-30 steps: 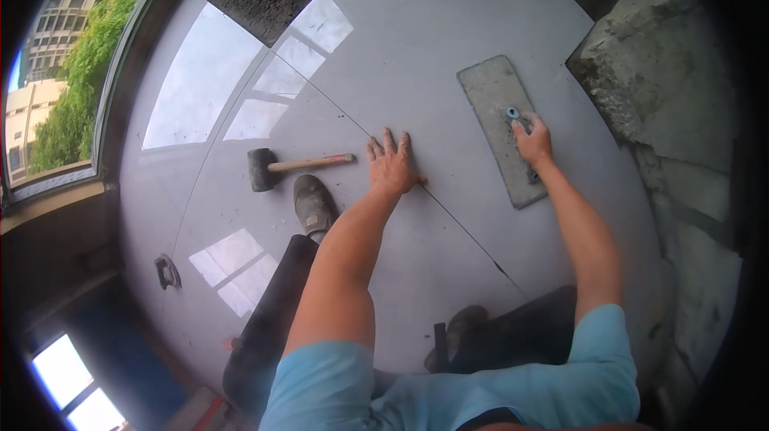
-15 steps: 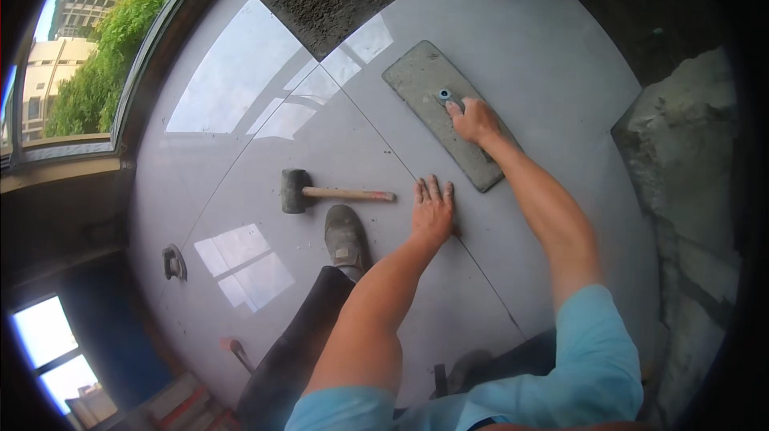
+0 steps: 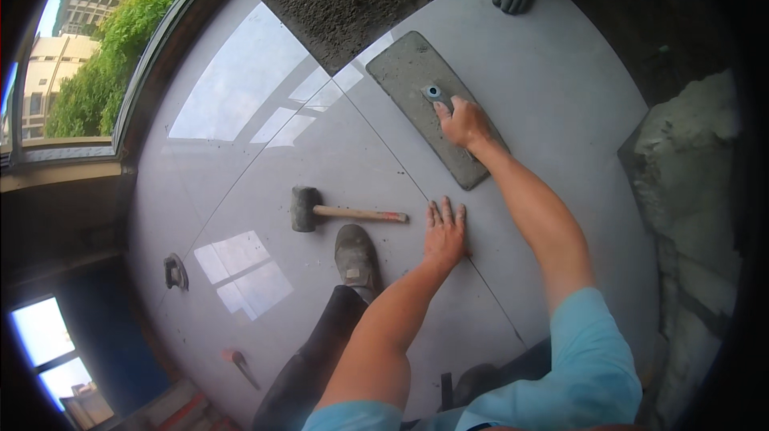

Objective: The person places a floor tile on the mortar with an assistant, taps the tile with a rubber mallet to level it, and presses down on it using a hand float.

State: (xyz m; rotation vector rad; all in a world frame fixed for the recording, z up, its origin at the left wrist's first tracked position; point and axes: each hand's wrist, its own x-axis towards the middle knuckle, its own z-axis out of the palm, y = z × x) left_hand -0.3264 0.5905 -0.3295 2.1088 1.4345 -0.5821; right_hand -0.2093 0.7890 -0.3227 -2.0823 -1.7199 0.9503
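Head view: right hand [image 3: 465, 122]'s wrapped round the handle [image 3: 432, 91] of that big float [image 3: 412, 94], likely to steer it flat on the pale tile [image 3: 561, 70]. Left hand [image 3: 445, 237]'s palm-down, fingers slightly spread, over the seam [image 3: 384, 146], probably propping up the person's lean.

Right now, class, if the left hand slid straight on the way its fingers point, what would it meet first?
Most likely the lower part of the rectangular float, whose handle the right hand grips. The left hand lies flat on the tiles; depth is uncertain from this view.
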